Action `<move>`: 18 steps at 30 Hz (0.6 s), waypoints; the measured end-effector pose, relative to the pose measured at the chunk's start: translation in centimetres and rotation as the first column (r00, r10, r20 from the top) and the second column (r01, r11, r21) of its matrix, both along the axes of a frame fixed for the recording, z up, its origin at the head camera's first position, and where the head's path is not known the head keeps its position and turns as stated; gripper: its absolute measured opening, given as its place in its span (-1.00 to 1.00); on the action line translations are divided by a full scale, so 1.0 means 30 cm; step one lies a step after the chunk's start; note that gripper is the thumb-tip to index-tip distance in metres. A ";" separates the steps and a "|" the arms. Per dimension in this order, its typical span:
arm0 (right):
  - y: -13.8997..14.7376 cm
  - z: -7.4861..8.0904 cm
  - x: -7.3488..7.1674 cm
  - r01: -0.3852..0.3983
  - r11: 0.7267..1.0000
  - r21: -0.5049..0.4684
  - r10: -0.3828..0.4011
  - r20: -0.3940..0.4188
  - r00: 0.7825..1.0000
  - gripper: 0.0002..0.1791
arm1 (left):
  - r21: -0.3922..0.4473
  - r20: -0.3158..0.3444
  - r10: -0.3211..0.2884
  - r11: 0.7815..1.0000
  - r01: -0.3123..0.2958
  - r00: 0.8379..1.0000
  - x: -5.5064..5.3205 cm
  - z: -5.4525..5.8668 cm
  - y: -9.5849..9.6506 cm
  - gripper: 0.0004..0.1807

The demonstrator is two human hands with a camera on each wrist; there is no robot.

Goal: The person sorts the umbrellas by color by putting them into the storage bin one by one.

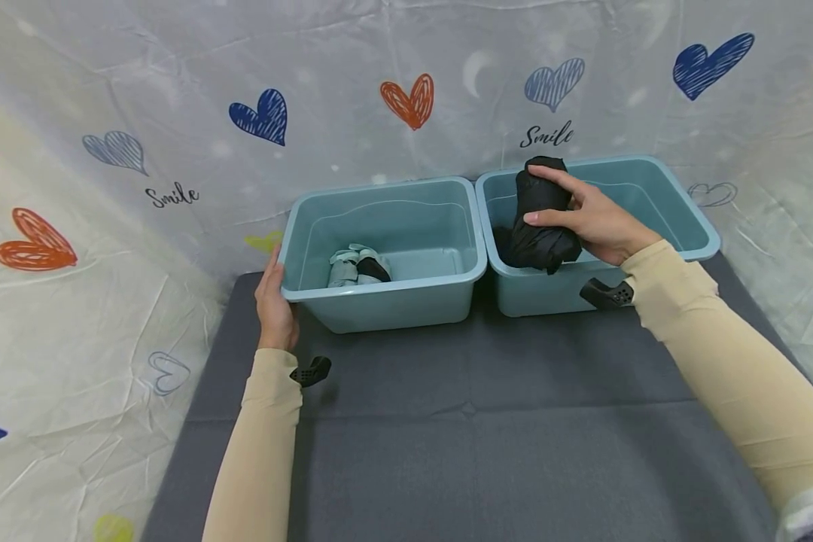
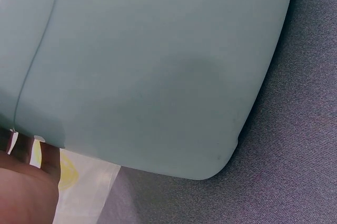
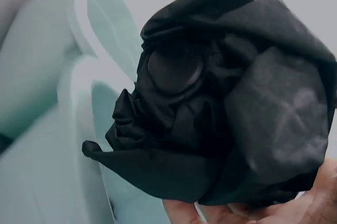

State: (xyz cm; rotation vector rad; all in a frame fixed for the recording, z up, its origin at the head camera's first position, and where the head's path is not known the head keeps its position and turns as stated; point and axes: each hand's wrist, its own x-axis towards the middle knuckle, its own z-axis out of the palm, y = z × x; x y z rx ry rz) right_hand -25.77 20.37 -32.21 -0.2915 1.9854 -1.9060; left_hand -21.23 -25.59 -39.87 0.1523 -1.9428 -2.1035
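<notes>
In the head view my right hand (image 1: 606,218) grips a black folded umbrella (image 1: 540,196) over the left part of the right bin (image 1: 664,181). Its loose fabric bunches near the bin's front rim, and the right wrist view shows a round black end (image 3: 176,68) amid the folds. My left hand (image 1: 274,309) rests with extended fingers against the outer left side of the left bin (image 1: 393,312). Inside that bin lie small pale green and black items (image 1: 359,266), whose kind is hard to tell. The left wrist view is mostly filled by the bin's outer wall (image 2: 158,76).
Both light blue bins stand side by side at the back of a table with a dark grey cloth (image 1: 467,452). Behind them hangs a pale curtain (image 1: 339,98) printed with hearts. Something dark (image 1: 503,241) shows beneath the umbrella in the right bin.
</notes>
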 end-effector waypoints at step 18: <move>0.055 -0.108 -0.158 -0.015 0.997 0.080 0.004 0.140 0.990 -0.09 | -0.015 0.015 0.017 1.000 -0.017 1.000 -0.015 -0.018 -0.010 -0.45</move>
